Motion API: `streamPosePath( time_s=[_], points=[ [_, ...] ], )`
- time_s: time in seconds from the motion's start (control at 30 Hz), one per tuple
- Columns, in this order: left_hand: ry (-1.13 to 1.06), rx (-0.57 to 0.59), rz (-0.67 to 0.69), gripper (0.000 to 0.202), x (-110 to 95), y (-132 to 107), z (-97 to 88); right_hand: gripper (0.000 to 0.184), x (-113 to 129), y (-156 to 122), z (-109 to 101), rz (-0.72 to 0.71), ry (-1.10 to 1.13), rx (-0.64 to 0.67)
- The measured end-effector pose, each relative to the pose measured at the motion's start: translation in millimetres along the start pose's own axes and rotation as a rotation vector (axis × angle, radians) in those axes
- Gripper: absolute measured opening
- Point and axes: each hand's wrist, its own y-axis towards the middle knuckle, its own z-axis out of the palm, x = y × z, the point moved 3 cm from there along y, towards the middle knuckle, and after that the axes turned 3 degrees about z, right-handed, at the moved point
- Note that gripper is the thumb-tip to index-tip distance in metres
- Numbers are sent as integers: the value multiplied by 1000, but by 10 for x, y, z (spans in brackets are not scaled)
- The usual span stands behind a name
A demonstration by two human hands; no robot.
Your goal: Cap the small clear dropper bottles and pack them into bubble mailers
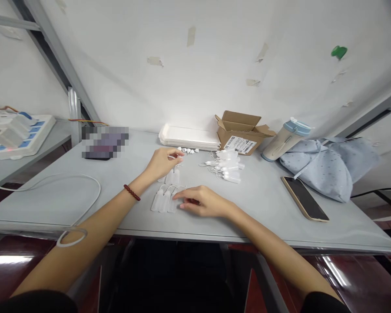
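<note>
Table edge (189, 236) runs just this side of the right hand (208, 202), whose fingers are loosely curled, thumb apart, index tip at the rightmost of the near bottles (164, 202). Decent stretch of table (263, 202) from those fingers over to the phone (305, 198). Left hand's (163, 164) fingers are bent above the far bottles (172, 176); can't tell if they're pinching anything. Caps (190, 151) sit just past its fingertips.
</note>
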Motion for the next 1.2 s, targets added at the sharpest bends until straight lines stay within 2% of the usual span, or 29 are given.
streamPosePath(
  time_s=[0.57, 0.67, 0.87, 1.07, 1.2],
  points=[
    [-51, 12, 15, 27, -26, -76, 130, 25, -13, 8, 48, -74, -152, -16],
    [-47, 25, 30, 22, -42, -89, 138, 25, -43, 1, 32, -50, -201, -26],
    [-94, 35, 9, 23, -64, -95, 137, 28, -105, -30, -88, 61, -300, -131],
    [-184, 35, -25, 25, -68, -98, 137, 28, -140, -16, -97, 78, -301, -94],
    [-264, 51, -71, 25, -103, -107, 133, 25, -178, -21, -114, 124, -337, -158]
  ],
)
